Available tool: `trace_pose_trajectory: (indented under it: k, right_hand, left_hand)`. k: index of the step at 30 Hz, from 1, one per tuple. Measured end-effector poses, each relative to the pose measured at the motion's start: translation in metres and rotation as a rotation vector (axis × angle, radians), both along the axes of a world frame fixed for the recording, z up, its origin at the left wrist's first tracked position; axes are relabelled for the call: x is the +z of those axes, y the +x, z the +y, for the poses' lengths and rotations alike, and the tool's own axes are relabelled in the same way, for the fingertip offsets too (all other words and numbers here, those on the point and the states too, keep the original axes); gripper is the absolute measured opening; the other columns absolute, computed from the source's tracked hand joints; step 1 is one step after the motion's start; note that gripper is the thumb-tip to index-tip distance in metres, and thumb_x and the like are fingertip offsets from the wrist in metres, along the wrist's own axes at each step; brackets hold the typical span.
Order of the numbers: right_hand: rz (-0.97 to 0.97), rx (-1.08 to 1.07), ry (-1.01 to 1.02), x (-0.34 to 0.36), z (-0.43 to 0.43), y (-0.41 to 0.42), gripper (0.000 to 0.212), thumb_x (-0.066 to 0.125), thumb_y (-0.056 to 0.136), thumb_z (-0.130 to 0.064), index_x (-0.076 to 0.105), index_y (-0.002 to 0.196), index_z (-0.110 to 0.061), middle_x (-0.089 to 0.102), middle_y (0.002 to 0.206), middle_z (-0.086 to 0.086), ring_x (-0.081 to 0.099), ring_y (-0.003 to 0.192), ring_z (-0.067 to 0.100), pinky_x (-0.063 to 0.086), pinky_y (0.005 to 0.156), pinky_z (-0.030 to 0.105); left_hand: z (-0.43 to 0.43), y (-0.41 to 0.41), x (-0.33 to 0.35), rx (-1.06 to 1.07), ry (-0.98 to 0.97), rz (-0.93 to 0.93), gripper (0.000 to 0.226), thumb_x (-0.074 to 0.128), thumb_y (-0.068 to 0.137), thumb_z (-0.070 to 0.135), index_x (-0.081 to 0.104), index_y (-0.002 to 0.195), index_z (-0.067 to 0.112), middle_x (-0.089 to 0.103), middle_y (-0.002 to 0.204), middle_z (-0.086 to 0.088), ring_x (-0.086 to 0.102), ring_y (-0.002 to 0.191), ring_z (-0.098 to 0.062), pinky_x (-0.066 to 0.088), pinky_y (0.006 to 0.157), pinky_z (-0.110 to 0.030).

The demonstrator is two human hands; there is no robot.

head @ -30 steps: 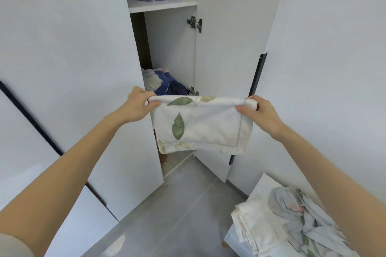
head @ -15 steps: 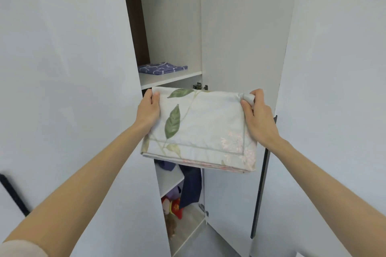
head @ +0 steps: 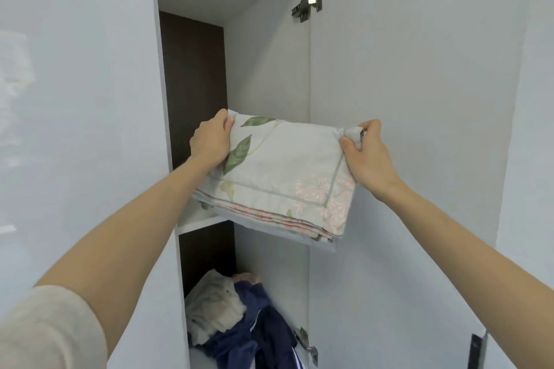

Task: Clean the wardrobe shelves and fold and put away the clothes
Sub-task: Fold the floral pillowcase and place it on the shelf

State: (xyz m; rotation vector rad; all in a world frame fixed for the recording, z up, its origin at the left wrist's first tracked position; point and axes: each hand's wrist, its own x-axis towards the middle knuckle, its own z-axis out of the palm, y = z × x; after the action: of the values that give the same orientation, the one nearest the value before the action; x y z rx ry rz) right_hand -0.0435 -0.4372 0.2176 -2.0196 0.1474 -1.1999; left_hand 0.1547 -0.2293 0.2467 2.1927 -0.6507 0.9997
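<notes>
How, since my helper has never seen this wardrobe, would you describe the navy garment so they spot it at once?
Look into the open wardrobe, at the compartment below the white shelf. The navy garment lies crumpled there on the right, nearest the door hinge. It is dark blue with white stripes, unlike the pale cream cloth beside it.

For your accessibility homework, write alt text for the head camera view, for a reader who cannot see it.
A person's left hand and right hand grip the far corners of a folded floral cloth, holding it over the front of a white shelf in an open wardrobe. On the shelf below lies an unfolded heap of cream and navy clothes.
</notes>
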Motion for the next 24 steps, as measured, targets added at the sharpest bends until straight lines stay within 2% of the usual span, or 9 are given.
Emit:
trace_pose_trajectory:
  k: [2, 5, 8, 11, 13, 15, 16, 21, 24]
  right_hand:
    - [0.01, 0.03, -0.035, 0.018, -0.008, 0.032, 0.019, 0.046, 0.1, -0.016, 0.029, 0.108, -0.012, 0.051, 0.095, 0.004, 0.053, 0.086, 0.026, 0.044, 0.073, 0.036]
    - [0.006, 0.064, -0.065, 0.038, -0.014, 0.079, 0.021, 0.047, 0.098, -0.012, 0.029, 0.108, -0.013, 0.052, 0.092, 0.005, 0.057, 0.088, 0.033, 0.052, 0.075, 0.049]
    - [0.022, 0.106, -0.067, 0.047, -0.014, 0.124, 0.02, 0.045, 0.096, -0.007, 0.03, 0.107, -0.014, 0.047, 0.082, 0.0, 0.058, 0.083, 0.034, 0.055, 0.065, 0.052]
    - [0.084, 0.167, -0.045, 0.05, -0.013, 0.168, 0.018, 0.045, 0.095, -0.006, 0.034, 0.106, -0.015, 0.047, 0.083, 0.0, 0.06, 0.081, 0.034, 0.056, 0.065, 0.054]
    - [0.148, 0.267, 0.031, 0.05, -0.012, 0.196, 0.014, 0.044, 0.095, -0.006, 0.038, 0.102, -0.015, 0.051, 0.09, 0.007, 0.063, 0.075, 0.031, 0.058, 0.054, 0.047]
    - [0.195, 0.365, 0.128, 0.05, -0.009, 0.224, 0.012, 0.044, 0.095, -0.005, 0.041, 0.093, -0.016, 0.055, 0.102, 0.017, 0.064, 0.068, 0.028, 0.054, 0.04, 0.033]
    - [0.205, 0.396, 0.17, 0.05, -0.007, 0.237, 0.014, 0.044, 0.095, -0.004, 0.041, 0.089, -0.017, 0.055, 0.105, 0.019, 0.064, 0.069, 0.028, 0.052, 0.039, 0.029]
    - [0.247, 0.517, 0.416, 0.04, -0.006, 0.305, 0.013, 0.046, 0.095, -0.002, 0.043, 0.087, -0.012, 0.052, 0.105, 0.014, 0.065, 0.077, 0.029, 0.055, 0.043, 0.029]
    - [0.336, 0.509, 0.45, 0.029, -0.011, 0.335, 0.012, 0.05, 0.094, -0.004, 0.046, 0.087, -0.012, 0.054, 0.104, 0.013, 0.066, 0.078, 0.03, 0.057, 0.046, 0.03]
  left_hand:
    - [-0.007, 0.022, 0.016, 0.105, 0.017, -0.061, 0.024, 0.027, 0.105, 0.033, 0.036, 0.09, 0.018, 0.051, 0.076, -0.003, 0.047, 0.068, -0.024, 0.03, 0.059, -0.033]
    - [-0.015, 0.058, 0.036, 0.222, 0.01, -0.077, 0.024, 0.027, 0.105, 0.031, 0.036, 0.088, 0.016, 0.051, 0.076, -0.003, 0.045, 0.069, -0.022, 0.028, 0.058, -0.033]
    - [-0.019, 0.103, 0.047, 0.319, 0.003, -0.011, 0.024, 0.028, 0.105, 0.028, 0.04, 0.089, 0.015, 0.058, 0.087, -0.009, 0.046, 0.075, -0.024, 0.031, 0.059, -0.033]
    - [-0.025, 0.146, 0.055, 0.387, -0.055, 0.088, 0.025, 0.03, 0.104, 0.026, 0.049, 0.099, 0.012, 0.059, 0.101, -0.01, 0.05, 0.087, -0.027, 0.035, 0.067, -0.037]
    - [-0.03, 0.176, 0.06, 0.393, -0.119, 0.148, 0.027, 0.031, 0.104, 0.027, 0.053, 0.107, 0.011, 0.06, 0.11, -0.011, 0.054, 0.099, -0.03, 0.038, 0.072, -0.037]
    - [-0.037, 0.207, 0.065, 0.387, -0.151, 0.177, 0.029, 0.032, 0.104, 0.027, 0.055, 0.111, 0.011, 0.06, 0.115, -0.012, 0.055, 0.106, -0.031, 0.04, 0.077, -0.038]
    - [-0.04, 0.223, 0.068, 0.392, -0.149, 0.181, 0.029, 0.033, 0.104, 0.028, 0.056, 0.112, 0.012, 0.06, 0.116, -0.012, 0.055, 0.108, -0.031, 0.041, 0.082, -0.039]
    - [-0.06, 0.295, 0.082, 0.44, -0.023, 0.15, 0.03, 0.035, 0.104, 0.029, 0.062, 0.112, 0.017, 0.062, 0.116, -0.01, 0.055, 0.11, -0.029, 0.038, 0.089, -0.038]
    - [-0.068, 0.331, 0.077, 0.399, 0.052, 0.161, 0.031, 0.035, 0.104, 0.03, 0.065, 0.108, 0.021, 0.063, 0.115, -0.009, 0.055, 0.11, -0.029, 0.037, 0.089, -0.037]
